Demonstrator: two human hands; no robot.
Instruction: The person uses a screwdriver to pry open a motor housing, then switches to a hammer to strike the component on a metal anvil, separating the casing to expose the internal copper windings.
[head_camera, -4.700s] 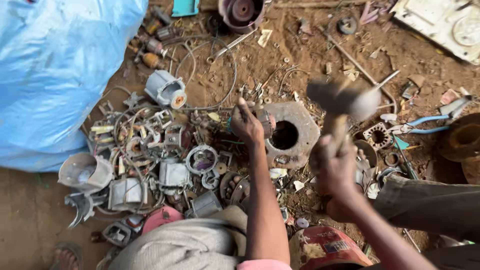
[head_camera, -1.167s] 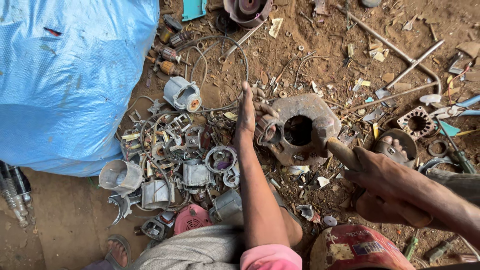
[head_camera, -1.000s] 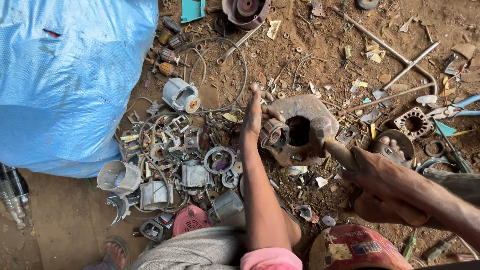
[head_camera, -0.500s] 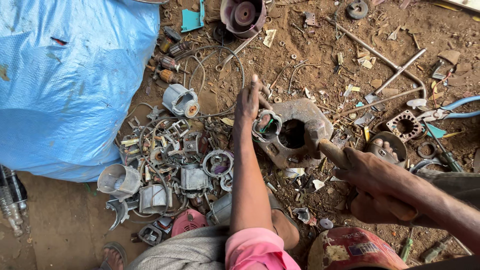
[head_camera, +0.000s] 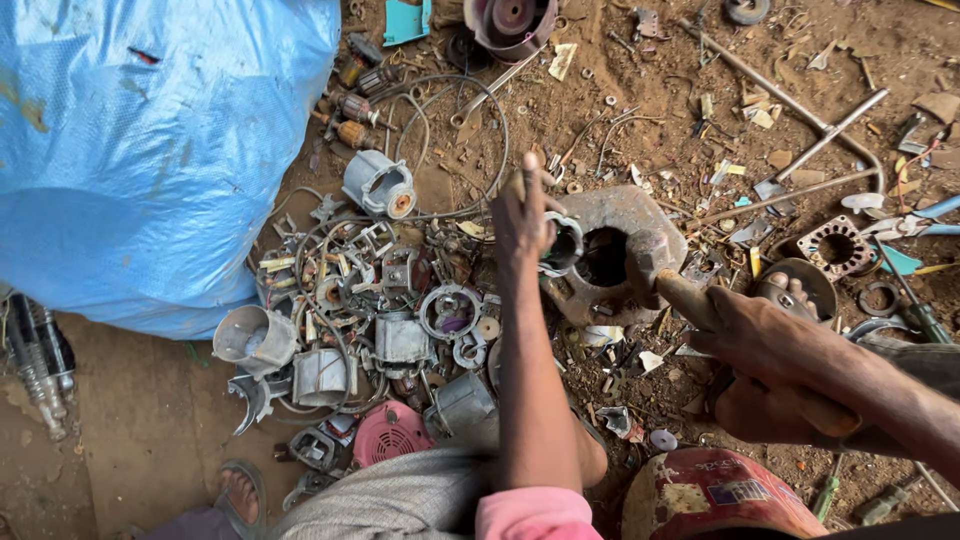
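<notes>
My left hand (head_camera: 525, 215) reaches forward and pinches a small round metal part (head_camera: 565, 245) against the left side of a heavy rusty block (head_camera: 620, 205) with a round hole, lying on the dirt. My right hand (head_camera: 770, 340) grips the wooden handle of a hammer (head_camera: 648, 258). The hammer's head rests on the block's right side, just beside the hole. Both hands are closed around what they hold.
A big blue plastic sack (head_camera: 140, 150) fills the left. A heap of scrap motor parts and wire (head_camera: 380, 300) lies left of my arm, with a pink fan cover (head_camera: 390, 435) nearby. Metal rods (head_camera: 800, 110), blue-handled pliers (head_camera: 920, 215) and a red canister (head_camera: 710, 495) lie to the right.
The hammer, raised and blurred in the oldest frame, has come down and its head now sits on the block. My left hand stays on the small part.
</notes>
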